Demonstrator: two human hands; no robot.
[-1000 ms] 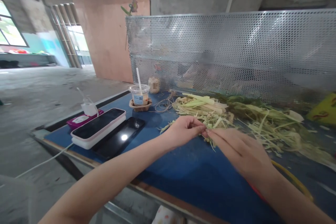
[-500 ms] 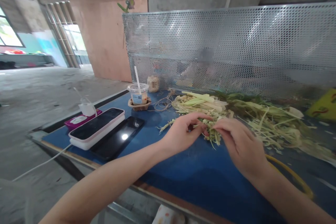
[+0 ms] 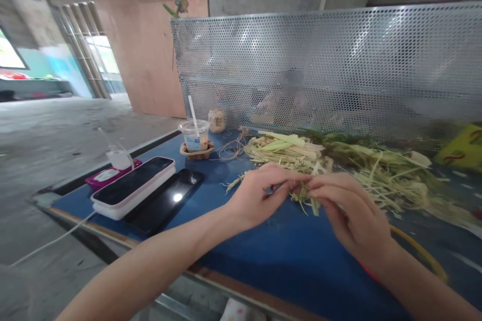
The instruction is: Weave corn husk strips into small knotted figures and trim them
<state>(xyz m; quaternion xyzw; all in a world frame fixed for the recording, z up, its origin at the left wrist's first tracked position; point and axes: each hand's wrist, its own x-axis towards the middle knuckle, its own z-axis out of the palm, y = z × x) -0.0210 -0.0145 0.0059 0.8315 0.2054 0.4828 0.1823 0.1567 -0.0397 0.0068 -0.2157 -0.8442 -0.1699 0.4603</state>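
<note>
Over the blue tabletop [image 3: 263,256], my two hands meet fingertip to fingertip at a small tuft of pale green plant strips [image 3: 301,198] that look like torn husk. My left hand [image 3: 261,194] pinches the tuft from the left with thumb and fingers. My right hand [image 3: 348,205] is closed at the tuft's right side, its fingertips near the left ones. What lies exactly between the fingertips is partly hidden. Behind them sits a pile of flat yellow-green husk strips [image 3: 286,144]. More loose, shredded husks [image 3: 391,175] spread to the right.
At left lie a black phone [image 3: 165,200], a pink-edged phone on a white box [image 3: 133,183] and a purple packet [image 3: 101,176]. Farther back stand a lidded cup with straw [image 3: 196,138], a ball of twine [image 3: 217,120] and a perforated metal screen [image 3: 320,60]. A yellow bag [image 3: 463,148] is at right.
My fingertips have come together over the tuft, and my right hand has turned slightly, its fingers reaching farther left. The view has shifted a little; the pile stays in place.
</note>
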